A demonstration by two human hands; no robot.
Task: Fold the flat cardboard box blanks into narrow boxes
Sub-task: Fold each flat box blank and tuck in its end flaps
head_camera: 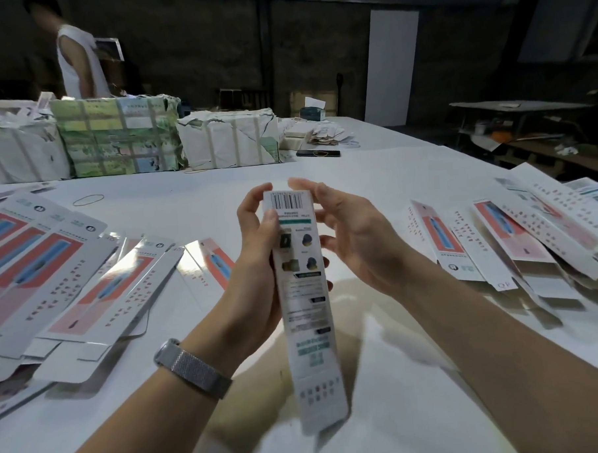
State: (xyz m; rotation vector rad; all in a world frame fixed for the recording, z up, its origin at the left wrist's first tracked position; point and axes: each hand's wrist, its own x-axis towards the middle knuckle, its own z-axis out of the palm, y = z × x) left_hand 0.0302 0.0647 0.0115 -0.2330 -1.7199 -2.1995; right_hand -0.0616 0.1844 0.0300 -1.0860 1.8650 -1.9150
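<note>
A long narrow white box [306, 308] with a barcode at its far end stands tilted above the white table [383, 394], its near end flap hanging loose. My left hand [258, 262] grips its left side, thumb on the printed face near the top. My right hand [353, 237] is at the box's upper right edge, fingers curved around the far end, thumb reaching over the top. Flat box blanks [70, 280] with red and blue print lie fanned out on the left. More box pieces [517, 234] lie spread on the right.
Paper-wrapped strapped bundles [115, 138] line the far left of the table. A dark phone [317, 153], rubber bands [88, 200] and small boxes lie beyond. A person in white [78, 61] stands at the back left. Another table [525, 107] is at the far right.
</note>
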